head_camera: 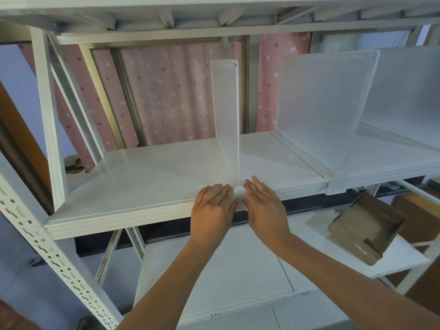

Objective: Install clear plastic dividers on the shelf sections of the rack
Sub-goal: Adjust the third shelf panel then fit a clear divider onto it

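Note:
A clear plastic divider stands upright on the white shelf of the metal rack, its near edge at the shelf's front lip. My left hand lies flat against the front lip just left of the divider's foot. My right hand lies flat just right of it, fingers stretched onto the shelf. Both palms press beside the divider's white front clip. A second clear divider stands upright further right, at the joint between two shelf boards.
The rack's perforated white upright runs down the left. A lower shelf holds an open brown cardboard box at the right. Pink dotted curtains hang behind the rack. Another shelf board is close overhead.

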